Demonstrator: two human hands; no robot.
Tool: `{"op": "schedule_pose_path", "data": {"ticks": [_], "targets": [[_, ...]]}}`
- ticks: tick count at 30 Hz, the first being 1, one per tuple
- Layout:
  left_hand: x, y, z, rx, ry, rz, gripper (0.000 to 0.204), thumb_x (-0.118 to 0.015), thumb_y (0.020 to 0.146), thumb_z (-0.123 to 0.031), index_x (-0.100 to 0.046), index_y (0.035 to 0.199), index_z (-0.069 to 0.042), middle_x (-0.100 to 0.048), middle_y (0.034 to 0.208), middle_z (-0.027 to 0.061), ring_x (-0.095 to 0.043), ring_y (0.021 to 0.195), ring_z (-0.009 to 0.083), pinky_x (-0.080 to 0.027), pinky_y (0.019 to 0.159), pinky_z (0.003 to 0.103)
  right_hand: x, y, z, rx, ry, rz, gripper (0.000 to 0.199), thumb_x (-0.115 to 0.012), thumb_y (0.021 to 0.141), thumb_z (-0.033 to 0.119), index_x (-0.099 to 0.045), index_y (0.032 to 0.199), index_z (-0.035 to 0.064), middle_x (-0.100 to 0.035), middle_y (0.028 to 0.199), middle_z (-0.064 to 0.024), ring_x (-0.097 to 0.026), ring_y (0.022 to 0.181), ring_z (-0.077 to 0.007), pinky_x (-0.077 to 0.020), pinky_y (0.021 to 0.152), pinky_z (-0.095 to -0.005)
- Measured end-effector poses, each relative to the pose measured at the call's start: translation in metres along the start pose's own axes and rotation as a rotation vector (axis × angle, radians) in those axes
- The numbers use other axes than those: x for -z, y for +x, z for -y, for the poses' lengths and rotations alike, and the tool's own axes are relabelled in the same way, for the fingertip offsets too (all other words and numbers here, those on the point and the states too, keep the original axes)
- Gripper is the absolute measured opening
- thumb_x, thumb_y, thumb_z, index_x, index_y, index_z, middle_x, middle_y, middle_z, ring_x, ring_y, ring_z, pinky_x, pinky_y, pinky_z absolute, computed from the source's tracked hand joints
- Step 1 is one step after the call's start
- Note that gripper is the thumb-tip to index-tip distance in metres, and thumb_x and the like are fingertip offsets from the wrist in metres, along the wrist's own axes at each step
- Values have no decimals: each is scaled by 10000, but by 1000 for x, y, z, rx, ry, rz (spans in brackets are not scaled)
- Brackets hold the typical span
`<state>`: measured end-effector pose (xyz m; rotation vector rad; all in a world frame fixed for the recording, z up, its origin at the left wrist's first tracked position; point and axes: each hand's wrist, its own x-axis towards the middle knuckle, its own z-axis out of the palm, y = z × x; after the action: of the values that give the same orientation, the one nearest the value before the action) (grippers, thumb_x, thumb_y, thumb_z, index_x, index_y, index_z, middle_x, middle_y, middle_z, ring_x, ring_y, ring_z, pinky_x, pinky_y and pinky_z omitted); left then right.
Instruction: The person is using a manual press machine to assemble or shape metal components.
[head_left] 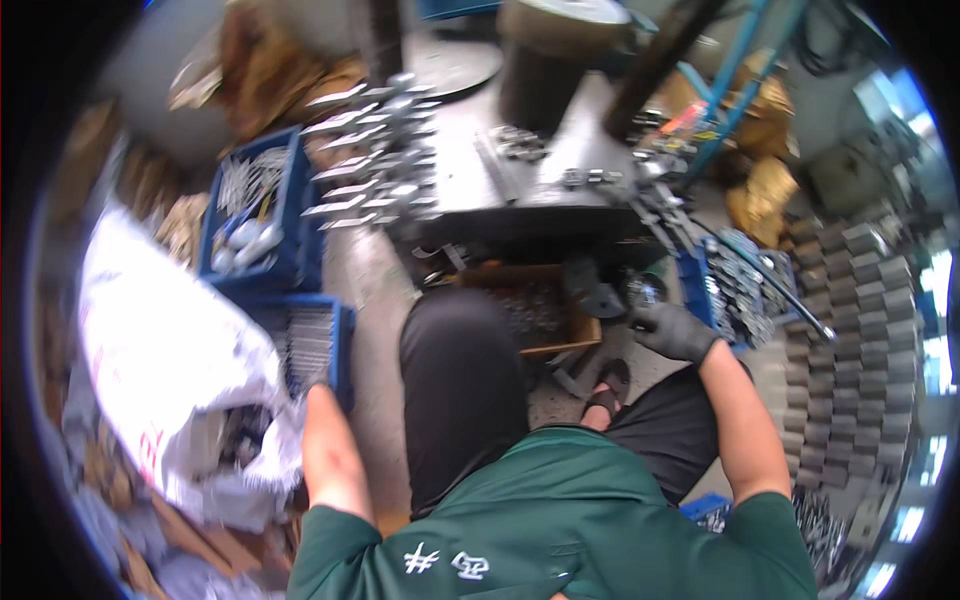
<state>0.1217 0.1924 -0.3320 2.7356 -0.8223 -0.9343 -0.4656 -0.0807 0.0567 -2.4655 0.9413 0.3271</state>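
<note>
My right hand (676, 332), in a dark glove, hangs beside the bench front with its fingers curled in. Whatever those fingers hold, if anything, is too blurred to name. Just beyond it lies a shiny metal part (645, 290). On the left, my forearm (337, 450) reaches up to the near edge of a blue bin (347, 345) stacked with thin grey metal pieces (307, 342). The fingers of my left hand cannot be made out against the bin.
A metal bench (460, 190) carries small parts and a thick column (545, 70). Brackets (375, 150) stick out at its left. A white sack (170, 340) leans at far left. Stacked metal blocks (850, 350) and a blue bin of parts (695, 285) stand right. An open carton (590, 330) sits below.
</note>
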Motion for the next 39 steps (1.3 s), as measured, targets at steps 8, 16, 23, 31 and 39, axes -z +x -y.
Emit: {"op": "schedule_pose_path", "data": {"ticks": [8,16,23,31,39], "targets": [[-59,-82,-289,-472,-89,70,469,-575,927,-289,-640,1279,14,-679,1239,248,-659,1121,366,-491,1001,448,-15,-10,-23,-119,-35,42,344,-634,812,247,-723,1111,105,-723,965,-194,-696,950,-381,-538,852,-476],[-77,-74,-273,-524,-195,-5,467,-594,916,-280,-641,1268,23,-681,1230,249,-660,1108,366,-494,997,443,-9,-11,-12,-124,21,52,353,-634,791,210,-724,1119,115,-722,999,-180,-687,971,-383,-535,843,-490],[-69,-64,-243,-500,-314,-72,465,-611,907,-272,-642,1259,31,-683,1222,251,-661,1097,366,-497,994,438,-18,-13,-22,-161,-13,43,320,-639,767,191,-747,1065,152,-733,983,-129,-692,964,-342,-533,825,-477],[-67,-59,-182,-386,-478,-129,464,-630,897,-263,-643,1248,40,-686,1213,252,-662,1084,367,-500,991,433,-24,-19,-24,-163,2,26,300,-673,801,224,-739,1067,104,-735,977,-158,-692,956,-364,-539,850,-465],[-64,-49,-96,-225,-635,-190,464,-649,886,-254,-643,1238,49,-688,1203,254,-664,1071,367,-504,987,427,-23,-14,-21,-155,-7,53,300,-676,809,244,-743,1067,106,-739,974,-147,-694,956,-357,-540,850,-460]]}}
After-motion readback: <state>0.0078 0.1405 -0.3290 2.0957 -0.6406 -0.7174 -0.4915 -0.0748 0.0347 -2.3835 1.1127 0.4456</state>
